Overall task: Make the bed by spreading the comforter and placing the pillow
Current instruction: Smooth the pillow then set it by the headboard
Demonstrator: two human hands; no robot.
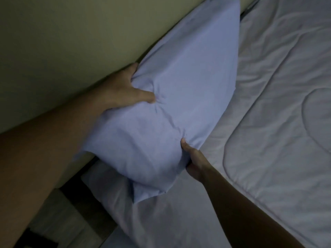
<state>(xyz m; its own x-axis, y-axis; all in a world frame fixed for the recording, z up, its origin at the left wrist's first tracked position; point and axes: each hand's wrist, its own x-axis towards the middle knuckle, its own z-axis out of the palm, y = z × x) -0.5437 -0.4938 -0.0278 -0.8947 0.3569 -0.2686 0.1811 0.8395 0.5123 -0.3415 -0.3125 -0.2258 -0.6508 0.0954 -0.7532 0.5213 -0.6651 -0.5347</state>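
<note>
A pale blue pillow (180,90) lies lengthwise along the headboard, its far corner pointing up the frame. My left hand (123,90) grips its near left edge, thumb pressed into the cloth and fingers hidden behind it. My right hand (192,161) pinches the near right edge, thumb on top and fingers tucked underneath. A white quilted comforter (268,113) is spread over the bed to the right of the pillow.
A beige padded headboard (62,42) fills the upper left, touching the pillow. A white sheet (161,221) covers the near corner of the mattress. Dark floor (59,212) shows at the lower left, beside the bed.
</note>
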